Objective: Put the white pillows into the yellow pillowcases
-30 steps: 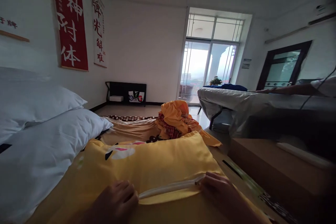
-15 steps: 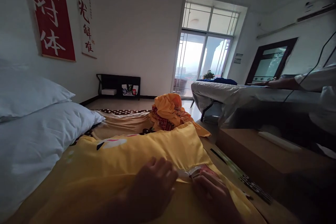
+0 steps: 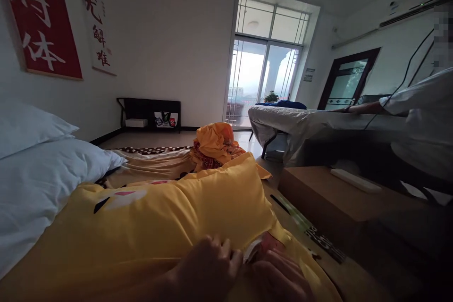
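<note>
A yellow pillow (image 3: 170, 217) in a printed case lies on the bed in front of me. My left hand (image 3: 207, 269) rests on its near edge with the fingers curled over the fabric next to the white zipper strip (image 3: 252, 251). My right hand (image 3: 279, 276) sits just right of it, fingers closed at the zipper's end by the corner of the case. The two hands almost touch. What my right fingers pinch is too small to make out.
White pillows (image 3: 38, 170) are stacked at the left. A bundle of orange cloth (image 3: 215, 144) lies further down the bed. A wooden bedside box (image 3: 329, 198) stands at the right. Beyond it another person's arm (image 3: 364, 107) reaches over a second bed (image 3: 300, 125).
My left hand has slid right along the zipper until it met my right hand, and the open strip has shrunk to a short stub. The view has swung right.
</note>
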Available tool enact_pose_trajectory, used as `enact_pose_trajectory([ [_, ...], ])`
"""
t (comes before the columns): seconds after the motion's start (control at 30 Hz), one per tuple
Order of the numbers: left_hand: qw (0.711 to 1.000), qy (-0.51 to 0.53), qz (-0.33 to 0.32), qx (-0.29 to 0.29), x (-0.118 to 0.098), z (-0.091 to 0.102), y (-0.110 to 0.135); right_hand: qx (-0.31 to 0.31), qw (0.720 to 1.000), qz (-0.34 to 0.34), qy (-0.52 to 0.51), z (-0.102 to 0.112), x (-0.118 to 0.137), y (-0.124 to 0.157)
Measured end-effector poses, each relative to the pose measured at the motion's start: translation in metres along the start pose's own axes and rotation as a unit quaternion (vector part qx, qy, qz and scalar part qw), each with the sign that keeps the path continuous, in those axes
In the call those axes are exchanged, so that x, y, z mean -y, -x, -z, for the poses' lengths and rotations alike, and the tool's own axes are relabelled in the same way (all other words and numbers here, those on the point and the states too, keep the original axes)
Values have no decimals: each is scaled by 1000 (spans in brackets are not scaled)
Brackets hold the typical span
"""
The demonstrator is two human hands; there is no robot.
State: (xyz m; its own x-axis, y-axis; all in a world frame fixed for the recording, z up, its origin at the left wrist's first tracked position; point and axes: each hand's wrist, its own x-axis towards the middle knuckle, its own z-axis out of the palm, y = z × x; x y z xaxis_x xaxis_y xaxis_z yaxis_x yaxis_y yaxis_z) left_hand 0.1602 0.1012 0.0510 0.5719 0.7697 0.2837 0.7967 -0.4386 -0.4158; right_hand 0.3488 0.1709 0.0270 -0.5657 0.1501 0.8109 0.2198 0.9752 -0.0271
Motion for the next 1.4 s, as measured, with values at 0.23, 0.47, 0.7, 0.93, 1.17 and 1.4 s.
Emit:
enact_pose_trajectory([
  [0.23, 1000, -15, -17, 7, -8, 2, 1, -14, 997, -48, 56, 15, -4, 7],
  [0.47, 997, -54, -16, -56, -13, -1, 4, -2, 994, -83, 66, 18, -6, 6],
  [0.7, 986, -66, -1, -153, -14, 5, 6, 12, 985, -103, 135, 17, -15, 2],
  [0.93, 982, -58, -1, -180, -17, 3, 5, 59, 974, -108, 188, 24, -21, -1],
  [1.17, 990, -77, -26, -117, -18, -2, 9, 127, 961, -150, 196, 30, -26, -7],
  [1.4, 990, -62, -29, -120, -20, -6, 7, 123, 963, -172, 168, 39, -31, -15],
])
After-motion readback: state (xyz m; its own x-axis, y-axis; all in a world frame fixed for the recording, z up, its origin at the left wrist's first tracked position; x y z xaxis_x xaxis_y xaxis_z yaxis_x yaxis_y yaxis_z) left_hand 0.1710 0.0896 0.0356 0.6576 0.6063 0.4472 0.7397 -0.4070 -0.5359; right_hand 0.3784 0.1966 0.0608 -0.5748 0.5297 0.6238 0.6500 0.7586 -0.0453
